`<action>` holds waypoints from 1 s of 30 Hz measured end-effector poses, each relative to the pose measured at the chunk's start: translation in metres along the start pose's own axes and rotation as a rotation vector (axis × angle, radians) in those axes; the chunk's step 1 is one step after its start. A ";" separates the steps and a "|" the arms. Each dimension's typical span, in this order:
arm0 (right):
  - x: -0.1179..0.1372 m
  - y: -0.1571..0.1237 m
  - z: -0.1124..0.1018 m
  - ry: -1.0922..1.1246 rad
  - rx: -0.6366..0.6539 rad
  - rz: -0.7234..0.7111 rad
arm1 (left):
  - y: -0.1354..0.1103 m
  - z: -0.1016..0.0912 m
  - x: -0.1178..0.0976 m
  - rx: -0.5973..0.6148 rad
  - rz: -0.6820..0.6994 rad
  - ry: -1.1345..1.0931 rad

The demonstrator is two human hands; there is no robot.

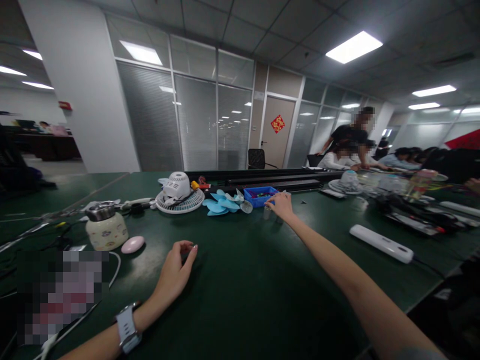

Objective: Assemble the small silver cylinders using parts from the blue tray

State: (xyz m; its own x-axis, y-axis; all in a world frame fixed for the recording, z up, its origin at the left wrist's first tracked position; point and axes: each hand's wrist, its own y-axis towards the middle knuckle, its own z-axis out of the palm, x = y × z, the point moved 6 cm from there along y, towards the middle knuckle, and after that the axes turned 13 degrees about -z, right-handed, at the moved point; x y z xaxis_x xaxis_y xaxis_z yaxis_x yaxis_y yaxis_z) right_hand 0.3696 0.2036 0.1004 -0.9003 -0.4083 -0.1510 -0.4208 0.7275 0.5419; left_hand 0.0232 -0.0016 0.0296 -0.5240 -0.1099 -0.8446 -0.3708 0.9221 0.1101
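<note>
My right hand (281, 206) reaches far across the green table, its fingertips bent down and closed at the top of a small translucent cylinder (267, 214). Just behind it is a blue plastic tray (255, 202) with small parts inside. My left hand (177, 266) rests on the table nearer to me, fingers loosely curled and thumb apart, with nothing visible in it. Light-blue fan blades (221, 204) lie left of the tray. Beyond them a white fan housing (178, 186) sits on its round grille.
A cream patterned jar (107, 232) and a pink oval object (132, 244) stand on the left, near white cables. To the right lies a white power strip (381, 243). Long black bars (270, 180) run along the back. Other people (348, 137) are at the far right.
</note>
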 end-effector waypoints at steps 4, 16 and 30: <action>0.000 0.001 -0.001 -0.026 0.020 -0.004 | 0.001 0.001 0.001 0.004 0.006 -0.006; -0.017 -0.032 0.005 0.102 -0.054 0.125 | 0.000 0.001 0.000 0.018 -0.004 -0.005; 0.081 -0.062 -0.011 0.883 -0.117 -0.043 | -0.003 0.001 -0.005 0.014 0.075 -0.015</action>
State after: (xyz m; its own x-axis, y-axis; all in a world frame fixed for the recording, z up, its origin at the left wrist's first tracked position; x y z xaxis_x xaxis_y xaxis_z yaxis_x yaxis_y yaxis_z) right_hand 0.3242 0.1190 0.0640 -0.4496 -0.7452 0.4924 -0.3949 0.6603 0.6388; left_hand 0.0274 -0.0031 0.0330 -0.5381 -0.0349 -0.8422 -0.3205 0.9325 0.1662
